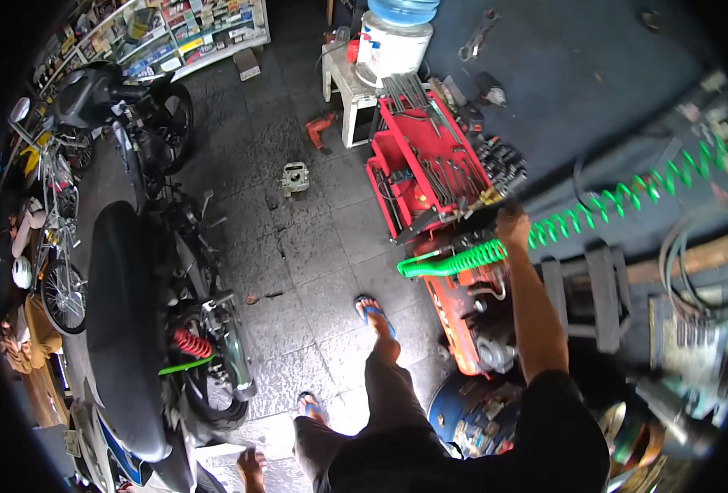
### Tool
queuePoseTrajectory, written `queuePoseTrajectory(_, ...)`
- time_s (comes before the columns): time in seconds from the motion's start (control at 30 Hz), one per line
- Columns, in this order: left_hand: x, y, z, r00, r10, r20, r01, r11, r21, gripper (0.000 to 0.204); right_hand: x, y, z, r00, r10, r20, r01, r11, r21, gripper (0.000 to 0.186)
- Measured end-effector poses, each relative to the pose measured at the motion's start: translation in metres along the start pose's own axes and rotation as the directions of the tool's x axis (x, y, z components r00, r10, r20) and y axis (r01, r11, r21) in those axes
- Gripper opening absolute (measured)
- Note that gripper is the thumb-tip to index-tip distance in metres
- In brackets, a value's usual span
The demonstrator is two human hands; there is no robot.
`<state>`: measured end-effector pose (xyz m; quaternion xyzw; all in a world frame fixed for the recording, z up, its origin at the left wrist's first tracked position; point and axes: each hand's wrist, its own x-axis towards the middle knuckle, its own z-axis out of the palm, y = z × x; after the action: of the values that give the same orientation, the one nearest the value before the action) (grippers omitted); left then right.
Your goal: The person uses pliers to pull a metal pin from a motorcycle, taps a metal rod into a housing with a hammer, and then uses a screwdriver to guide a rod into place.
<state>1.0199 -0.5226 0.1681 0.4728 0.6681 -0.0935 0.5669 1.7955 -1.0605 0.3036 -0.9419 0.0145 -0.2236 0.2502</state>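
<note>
My right arm reaches forward, and my right hand [513,229] is closed at the green coiled hose [469,261]. Tight loops lie to the left of that hand, while stretched loops run off to the far right. Just beyond my fingers is the red tool tray [461,142], holding several wrenches and long metal tools. Under the hose stands an orange air compressor [448,322]. Low beside my leg hangs my left hand [251,465], its fingers loosely apart with nothing seen in them. The motorcycle with a black seat [126,320] is nearest to it.
A grey metal engine part [295,177] lies on the tiled floor [323,304]. A small white table [351,94] carries a water dispenser [393,51]. To the right are a grey stool [602,296] and a blue round bin [454,403] of parts. More motorcycles line the left side.
</note>
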Motion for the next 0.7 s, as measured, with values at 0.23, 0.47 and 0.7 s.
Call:
queuePoseTrajectory(0.23, -0.098, -0.069, 0.090, 0.917, -0.365, 0.159, 0.339, 0.926, 0.168, 0.037, 0.062, -0.002, 0.124, 0.838, -0.191, 0.511, 0.323, 0.929, -0.182, 0.031)
queuePoseTrajectory(0.47, -0.149, 0.005, 0.125, 0.915, -0.389, -0.104, 0.383, 0.921, -0.070, 0.029, 0.129, 0.051, 0.130, 0.893, 0.027, 0.449, 0.102, 0.960, -0.262, 0.040)
queuePoseTrajectory(0.7, -0.148, -0.034, 0.102, 0.900, -0.410, -0.150, 0.384, 0.906, -0.177, 0.042, 0.125, 0.014, 0.133, 0.395, 0.425, 0.814, -0.310, 0.896, -0.318, 0.035)
